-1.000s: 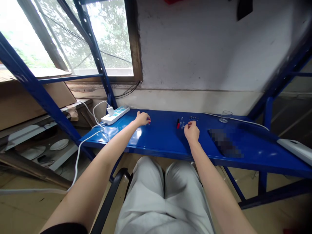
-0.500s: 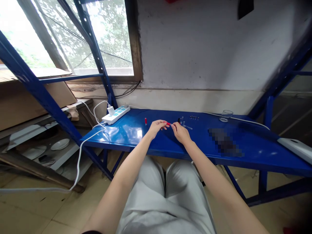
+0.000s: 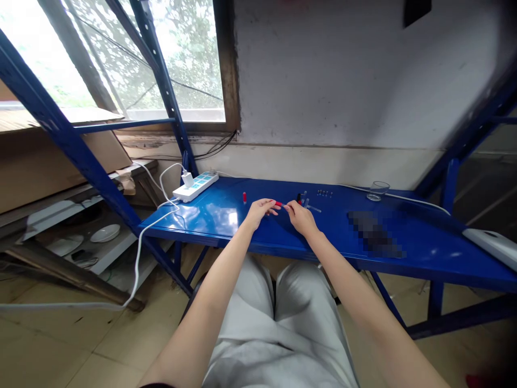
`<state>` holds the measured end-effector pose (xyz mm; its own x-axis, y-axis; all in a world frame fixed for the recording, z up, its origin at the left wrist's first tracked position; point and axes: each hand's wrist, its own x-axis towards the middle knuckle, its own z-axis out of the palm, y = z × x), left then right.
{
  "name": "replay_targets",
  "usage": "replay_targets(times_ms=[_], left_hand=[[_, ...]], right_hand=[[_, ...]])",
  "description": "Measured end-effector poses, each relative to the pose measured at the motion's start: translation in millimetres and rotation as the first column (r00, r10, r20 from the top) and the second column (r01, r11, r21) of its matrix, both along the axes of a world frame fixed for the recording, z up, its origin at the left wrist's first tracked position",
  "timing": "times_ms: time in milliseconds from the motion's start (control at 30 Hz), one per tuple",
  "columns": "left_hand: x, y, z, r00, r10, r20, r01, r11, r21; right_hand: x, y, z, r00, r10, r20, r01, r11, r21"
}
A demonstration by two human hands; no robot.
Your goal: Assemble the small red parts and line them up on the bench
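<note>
My left hand (image 3: 260, 209) and my right hand (image 3: 299, 215) meet over the middle of the blue shelf (image 3: 226, 226). The left fingers pinch a small red part (image 3: 278, 203). The right fingers are pinched close to its tip, on something too small to make out. Another small red part (image 3: 244, 198) lies on the shelf to the left of my hands. Behind the right hand lie a red and black piece (image 3: 299, 199), small clear pieces (image 3: 307, 202) and a row of tiny dark bits (image 3: 323, 192).
A white power strip (image 3: 196, 186) with a plug and white cable sits at the shelf's back left. A small glass dish (image 3: 377, 190) stands at the back right, and a white object (image 3: 490, 241) lies at the far right. Blue rack posts (image 3: 76, 145) rise at left.
Both hands came together at the shelf's middle, the left bringing a red part from the left. Over the last half second they have barely moved.
</note>
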<state>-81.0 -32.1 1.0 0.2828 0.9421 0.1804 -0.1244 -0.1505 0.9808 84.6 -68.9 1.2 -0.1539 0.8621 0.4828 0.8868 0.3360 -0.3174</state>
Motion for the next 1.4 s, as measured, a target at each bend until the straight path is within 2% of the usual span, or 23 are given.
replay_targets(times_ms=[133, 300, 400, 500, 600, 700, 800, 933, 1067, 1200, 1400], left_hand=[[-1.4, 1.6, -1.8, 0.999, 0.028, 0.016, -0.028, 1.000, 0.003], [-0.8, 3.2, -4.9, 1.000, -0.023, 0.019, 0.023, 1.000, 0.019], [-0.9, 3.5, -5.0, 0.999, 0.045, 0.022, -0.046, 0.998, 0.050], [0.1, 3.3, -4.2, 0.992, 0.127, 0.014, -0.128, 0.988, 0.092], [5.7, 3.8, -3.9, 0.988, 0.150, -0.042, -0.143, 0.980, 0.140], [17.8, 5.3, -3.1, 0.974, 0.160, -0.161, -0.114, 0.958, 0.263], [35.4, 7.2, -1.8, 0.924, 0.195, -0.329, -0.058, 0.921, 0.385], [60.1, 10.6, -1.8, 0.846, 0.254, -0.468, -0.061, 0.919, 0.389], [74.8, 13.9, -3.6, 0.770, 0.295, -0.566, -0.109, 0.934, 0.339], [79.4, 13.1, -3.8, 0.668, 0.308, -0.677, -0.114, 0.942, 0.316], [82.8, 9.2, -4.3, 0.580, 0.355, -0.734, -0.087, 0.922, 0.377]], right_hand=[[0.0, 0.2, -0.8, 0.998, 0.054, -0.030, -0.053, 0.999, 0.008], [1.4, 1.3, -0.6, 0.998, 0.067, -0.011, -0.067, 0.998, 0.007], [8.6, 2.3, -1.0, 0.997, 0.075, -0.005, -0.075, 0.997, 0.030], [22.0, 3.1, -3.4, 0.995, 0.078, -0.060, -0.079, 0.997, -0.001], [37.3, 3.0, -7.4, 0.985, 0.026, -0.170, -0.032, 0.999, -0.035], [48.3, 2.3, -10.7, 0.959, -0.113, -0.258, 0.088, 0.990, -0.109], [52.5, 2.1, -11.2, 0.925, -0.277, -0.259, 0.236, 0.955, -0.177], [51.2, 3.3, -9.5, 0.892, -0.409, -0.191, 0.360, 0.900, -0.245], [48.5, 5.6, -8.8, 0.897, -0.420, -0.139, 0.376, 0.888, -0.263], [47.7, 7.2, -9.4, 0.899, -0.425, -0.108, 0.386, 0.884, -0.266], [46.2, 9.2, -9.6, 0.895, -0.439, -0.079, 0.406, 0.875, -0.265]])
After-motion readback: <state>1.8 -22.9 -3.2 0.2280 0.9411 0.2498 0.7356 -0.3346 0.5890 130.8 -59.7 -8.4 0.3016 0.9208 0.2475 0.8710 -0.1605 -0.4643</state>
